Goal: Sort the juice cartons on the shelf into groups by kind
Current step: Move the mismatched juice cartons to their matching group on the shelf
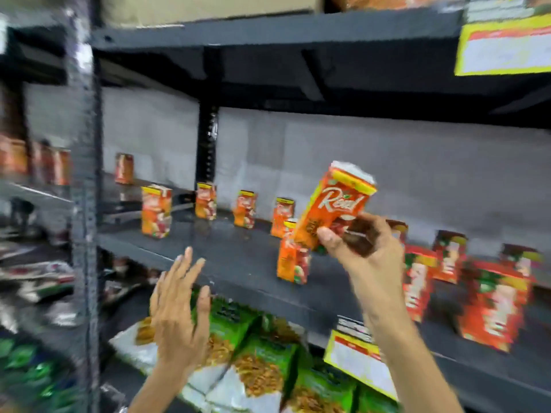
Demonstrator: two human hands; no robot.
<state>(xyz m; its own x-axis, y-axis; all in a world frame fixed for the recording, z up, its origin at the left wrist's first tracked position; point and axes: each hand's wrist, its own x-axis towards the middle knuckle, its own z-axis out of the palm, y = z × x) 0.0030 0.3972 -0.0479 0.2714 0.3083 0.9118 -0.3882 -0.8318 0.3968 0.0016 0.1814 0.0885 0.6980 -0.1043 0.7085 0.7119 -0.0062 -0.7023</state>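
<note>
Two hands raised before a dark metal shelf (226, 257). Right hand (362, 242) closed around the lower end of an orange juice carton (335, 204), held tilted in the air above the shelf board, top leaning right, "Real" legible on its face. Left hand (179, 305) open and empty, fingers spread, palm toward the shelf, hovering below the board's front edge. Just beneath the held carton, another orange carton (293, 260) upright near the front of the board. Farther back, four more orange cartons (156, 211) standing apart in a loose row, with one darker carton (124, 169) alone at the far left rear. Right of the held carton, a cluster of red cartons (489, 308), blurred, details unreadable. Yellow-bordered price tag (357, 360) fixed to the shelf edge below the right forearm. Green noodle packets (262, 353) heaped on the level underneath.
</note>
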